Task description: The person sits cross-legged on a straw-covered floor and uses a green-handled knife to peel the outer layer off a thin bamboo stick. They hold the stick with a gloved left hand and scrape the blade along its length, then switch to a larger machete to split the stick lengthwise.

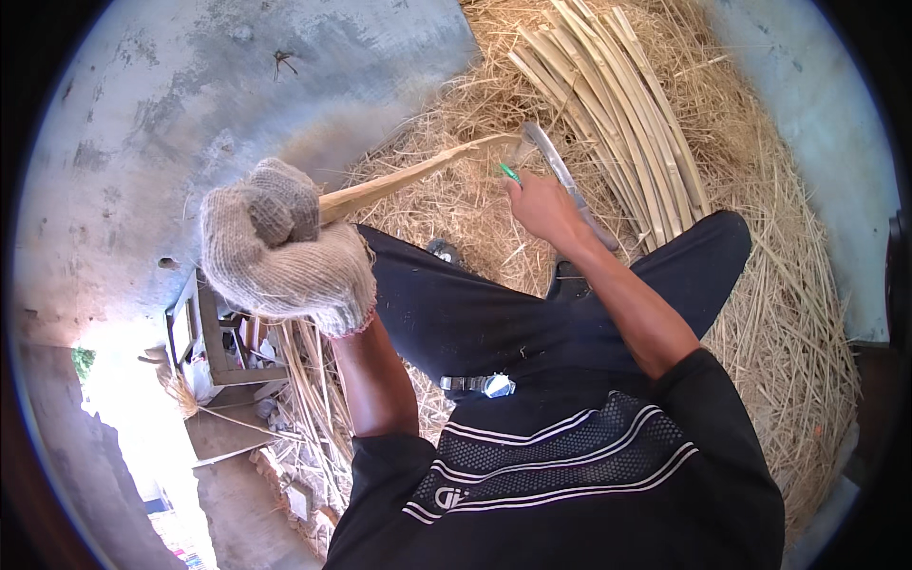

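My left hand [285, 247] wears a thick grey-beige knitted glove and is closed around the near end of a split bamboo strip [408, 178]. The strip slants up to the right, its far end close to the blade of a long knife [556, 163]. Beside the knife is my bare right hand [549, 211], its fingers closed on a slim green pen-like thing [510, 172] whose tip sticks out. The knife's dark handle shows to the right of my wrist; it appears to lie on the shavings rather than in my grip.
Several long bamboo strips [636, 114] lie in a bundle at the far right. Straw-like shavings [779, 313] cover the floor around my legs [532, 328]. A worn bluish wall [190, 114] rises at the left. A wooden shelf-like frame [223, 347] with odds and ends stands below it.
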A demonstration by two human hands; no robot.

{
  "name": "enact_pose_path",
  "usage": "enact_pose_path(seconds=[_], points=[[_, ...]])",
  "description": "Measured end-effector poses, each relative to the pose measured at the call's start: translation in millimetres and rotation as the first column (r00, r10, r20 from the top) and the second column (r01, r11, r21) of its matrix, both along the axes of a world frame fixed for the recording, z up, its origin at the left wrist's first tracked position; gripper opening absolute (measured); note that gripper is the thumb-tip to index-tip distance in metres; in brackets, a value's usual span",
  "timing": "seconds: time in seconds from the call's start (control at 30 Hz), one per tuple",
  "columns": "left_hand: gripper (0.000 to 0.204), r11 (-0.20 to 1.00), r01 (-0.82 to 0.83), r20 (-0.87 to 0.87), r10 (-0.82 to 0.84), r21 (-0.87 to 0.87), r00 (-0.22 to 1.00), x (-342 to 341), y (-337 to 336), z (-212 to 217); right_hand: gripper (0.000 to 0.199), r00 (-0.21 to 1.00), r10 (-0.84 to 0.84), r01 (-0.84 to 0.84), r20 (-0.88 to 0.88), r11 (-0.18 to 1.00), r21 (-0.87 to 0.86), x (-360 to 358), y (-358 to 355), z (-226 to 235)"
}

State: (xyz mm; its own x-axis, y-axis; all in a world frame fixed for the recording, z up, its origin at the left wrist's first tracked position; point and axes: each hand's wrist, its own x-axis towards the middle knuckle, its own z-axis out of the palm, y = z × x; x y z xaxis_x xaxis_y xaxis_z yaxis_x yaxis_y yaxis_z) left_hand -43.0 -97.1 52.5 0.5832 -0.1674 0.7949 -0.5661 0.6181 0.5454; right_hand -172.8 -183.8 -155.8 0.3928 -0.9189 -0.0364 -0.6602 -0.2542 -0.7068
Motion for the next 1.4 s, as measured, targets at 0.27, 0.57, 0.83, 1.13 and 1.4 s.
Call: enact_pose_path(seconds=[0.27,0.57,0.83,1.13,1.4], points=[[0.035,0.979,0.206,0.014,-0.206,0.008,0.978,-3,3,-1,0.03,0.86,0.238,-0.178,0.451,0.969,-0.173,12,68,94],[0.033,0.964,0.267,-0.011,-0.267,-0.022,0.964,25,0,-4,0.023,0.908,0.221,-0.082,0.357,0.927,-0.365,25,58,85],[0.033,0.977,0.213,0.045,-0.213,-0.004,0.976,16,-1,-3,0.026,0.97,0.047,0.012,0.238,0.97,-0.242,31,33,34],[0.034,0.975,0.224,0.044,-0.223,-0.003,0.974,13,-2,-4,0.027,0.991,0.038,0.019,0.128,0.909,-0.416,32,18,19],[0.033,0.949,0.315,0.218,-0.309,0.01,0.926,19,0,-6,0.027,0.993,0.117,-0.11,-0.001,0.938,-0.329,22,-3,0]])
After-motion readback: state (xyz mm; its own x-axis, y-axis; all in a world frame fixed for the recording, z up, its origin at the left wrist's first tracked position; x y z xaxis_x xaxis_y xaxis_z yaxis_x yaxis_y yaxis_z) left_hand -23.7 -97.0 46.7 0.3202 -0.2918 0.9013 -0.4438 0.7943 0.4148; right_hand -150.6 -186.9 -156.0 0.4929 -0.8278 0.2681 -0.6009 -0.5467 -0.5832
